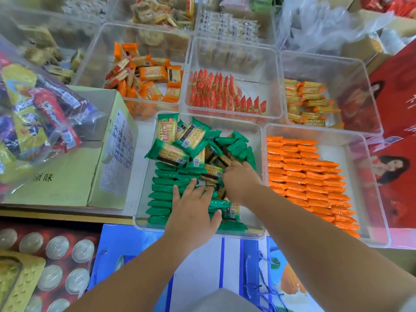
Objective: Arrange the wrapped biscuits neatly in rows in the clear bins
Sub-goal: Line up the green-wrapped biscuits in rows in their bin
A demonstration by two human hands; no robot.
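Your left hand lies flat in the clear bin of green wrapped biscuits, with the fingers straight and spread. It's pressing down on the packs at the bin's near middle, not holding anything. Your right hand is in the same bin, just right of centre, knuckles up and fingers curled down into the loose packs. I honestly can't tell if it's got one pinched or is just digging in. Along the bin's left wall the green packs stand on edge in a tidy column. The far end is a jumbled heap, with some packs lying face up showing the crackers. A few packs sit loose near the front right corner too. Touching the bin's right side is another clear bin with orange packs already lined up in rows. Beyond the bin's far edge sits a bin of red packs standing in rows, and beyond the far left corner is one with orange packs all mixed up. A cardboard box sits just left of the bin. A blue paper bag lies on the near side, under your arms.
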